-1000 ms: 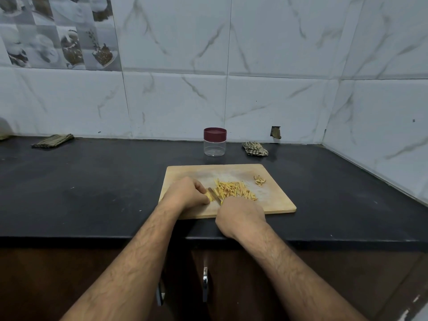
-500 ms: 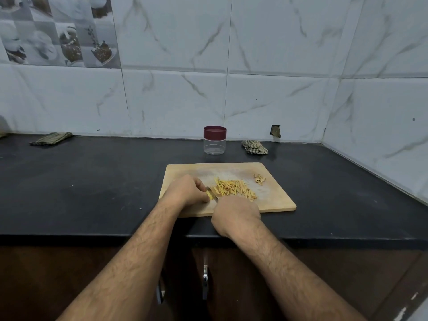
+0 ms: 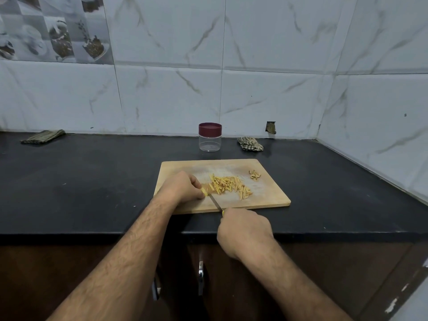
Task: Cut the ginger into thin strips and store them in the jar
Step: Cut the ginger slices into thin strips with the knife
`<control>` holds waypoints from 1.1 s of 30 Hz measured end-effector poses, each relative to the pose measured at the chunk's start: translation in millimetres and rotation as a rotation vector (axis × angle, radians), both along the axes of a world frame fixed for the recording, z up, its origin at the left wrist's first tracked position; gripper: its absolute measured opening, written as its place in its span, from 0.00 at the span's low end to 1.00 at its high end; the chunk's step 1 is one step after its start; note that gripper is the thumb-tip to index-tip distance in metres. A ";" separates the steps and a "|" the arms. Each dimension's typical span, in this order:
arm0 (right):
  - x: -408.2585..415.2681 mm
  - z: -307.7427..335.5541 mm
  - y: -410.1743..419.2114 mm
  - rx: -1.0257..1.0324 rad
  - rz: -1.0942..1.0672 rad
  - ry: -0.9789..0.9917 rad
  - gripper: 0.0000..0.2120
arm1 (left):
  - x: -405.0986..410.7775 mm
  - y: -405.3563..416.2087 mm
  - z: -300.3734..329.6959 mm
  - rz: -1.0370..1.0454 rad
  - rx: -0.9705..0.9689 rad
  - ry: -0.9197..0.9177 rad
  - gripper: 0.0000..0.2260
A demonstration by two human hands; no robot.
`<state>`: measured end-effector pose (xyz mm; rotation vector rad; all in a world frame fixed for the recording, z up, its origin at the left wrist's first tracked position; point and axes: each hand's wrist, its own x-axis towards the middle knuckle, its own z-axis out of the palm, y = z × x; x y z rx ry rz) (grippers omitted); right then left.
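So the black counter [image 3: 92,181] carries everything, and the wooden cutting board [image 3: 266,195] sits close to its front edge, which makes sense since that keeps the chopping right under the arms. The jar [image 3: 209,141] waits back near the counter's rear edge, just behind the board, maroon lid on and nothing inside that I can see, so my guess is storing comes later. Two folded cloths are parked along the rear edge too, one toward the left [image 3: 42,136], one right of the jar [image 3: 250,144]. The left hand [image 3: 183,188] has fingers curled down, pinching the last uncut ginger piece [image 3: 204,192] against the board near its left edge, probably knuckles-forward to guide the blade. The right hand [image 3: 245,230] hangs off the board's front edge, fingers wrapped round the knife [image 3: 215,201] handle, blade angled up to the ginger. Cut strips [image 3: 229,186] pile mid-board, and a few peel scraps [image 3: 254,175] sit by the far right corner, out of the way.
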<state>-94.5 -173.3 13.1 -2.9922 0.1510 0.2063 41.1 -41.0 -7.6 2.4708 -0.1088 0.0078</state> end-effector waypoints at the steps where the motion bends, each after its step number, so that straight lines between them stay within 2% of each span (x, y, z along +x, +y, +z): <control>1: 0.9 0.9 -0.2 0.000 -0.002 -0.010 0.13 | 0.2 -0.1 0.1 0.000 0.002 -0.001 0.07; 8: 18.4 9.9 5.4 0.005 0.005 -0.070 0.19 | -1.0 -0.6 -1.5 -0.006 0.023 -0.024 0.07; 13: 27.1 10.4 9.0 0.017 0.022 -0.071 0.14 | -1.5 -0.5 -1.4 -0.015 0.039 -0.032 0.05; 33: 17.4 4.8 5.1 -0.022 0.027 0.001 0.15 | -2.9 -2.4 2.7 -0.011 0.070 -0.030 0.04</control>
